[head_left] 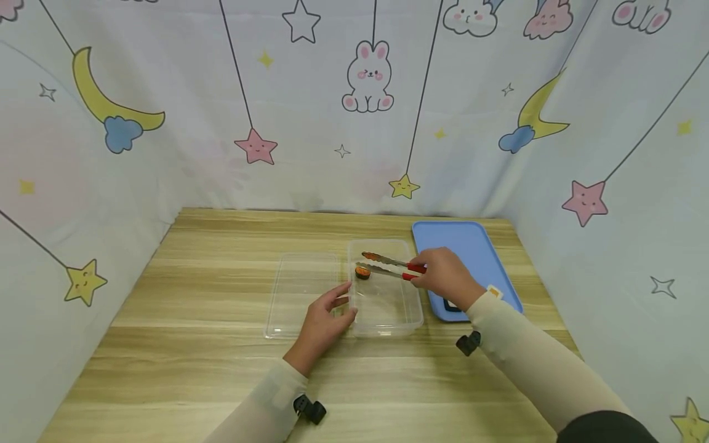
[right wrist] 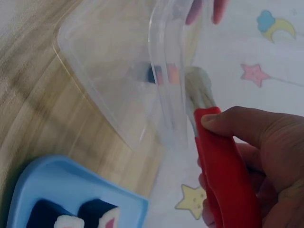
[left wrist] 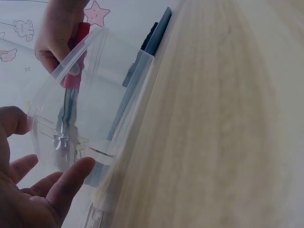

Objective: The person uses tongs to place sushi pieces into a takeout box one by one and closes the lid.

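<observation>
My right hand (head_left: 445, 274) grips red-handled metal tongs (head_left: 388, 271) over a clear plastic box (head_left: 388, 311). The tongs' arms stand apart. Close by the lower arm's tip, at the box's left side, is a small sushi piece (head_left: 362, 272) with an orange top and dark wrap. In the right wrist view the red handle (right wrist: 223, 171) lies under my thumb, and the box wall partly blurs the sushi piece (right wrist: 164, 74). My left hand (head_left: 324, 320) rests at the box's left wall, fingers spread and fairly straight, also plain in the left wrist view.
A clear lid (head_left: 301, 295) lies flat left of the box. To the right, a blue tray (head_left: 451, 237) carries several sushi pieces (right wrist: 97, 213), partly hidden by my right arm in the head view. A printed cloth (head_left: 310, 184) rises behind the wooden table (head_left: 221, 307).
</observation>
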The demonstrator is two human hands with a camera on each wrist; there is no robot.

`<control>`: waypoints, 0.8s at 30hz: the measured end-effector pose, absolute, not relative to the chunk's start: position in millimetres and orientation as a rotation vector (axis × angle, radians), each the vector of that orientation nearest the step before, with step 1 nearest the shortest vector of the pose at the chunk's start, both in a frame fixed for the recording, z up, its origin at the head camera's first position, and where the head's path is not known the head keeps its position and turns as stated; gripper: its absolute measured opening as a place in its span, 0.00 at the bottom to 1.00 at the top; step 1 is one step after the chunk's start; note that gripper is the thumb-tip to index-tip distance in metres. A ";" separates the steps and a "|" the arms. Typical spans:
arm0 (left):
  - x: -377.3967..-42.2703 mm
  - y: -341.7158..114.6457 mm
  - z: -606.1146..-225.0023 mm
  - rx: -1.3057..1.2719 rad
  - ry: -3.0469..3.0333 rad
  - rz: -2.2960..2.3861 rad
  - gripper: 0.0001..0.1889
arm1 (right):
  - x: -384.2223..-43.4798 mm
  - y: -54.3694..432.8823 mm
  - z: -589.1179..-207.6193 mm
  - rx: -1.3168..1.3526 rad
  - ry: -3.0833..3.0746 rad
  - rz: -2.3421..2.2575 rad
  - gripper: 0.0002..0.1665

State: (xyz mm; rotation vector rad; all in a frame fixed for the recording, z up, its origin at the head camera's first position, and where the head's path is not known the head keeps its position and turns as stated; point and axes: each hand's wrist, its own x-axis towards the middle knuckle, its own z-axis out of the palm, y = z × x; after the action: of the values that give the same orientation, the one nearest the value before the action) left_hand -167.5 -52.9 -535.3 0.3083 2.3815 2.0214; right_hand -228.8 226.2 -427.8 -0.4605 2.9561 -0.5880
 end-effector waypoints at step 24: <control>-168.0 -52.7 -538.0 0.272 2.375 2.008 0.30 | -225.1 317.8 -411.3 -0.097 3.074 -0.684 0.32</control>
State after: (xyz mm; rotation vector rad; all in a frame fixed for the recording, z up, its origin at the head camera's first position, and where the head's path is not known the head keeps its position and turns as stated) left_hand -168.0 -52.7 -538.0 0.2725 2.3752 2.0080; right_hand -225.1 317.8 -411.3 -0.0973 3.0736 -0.6840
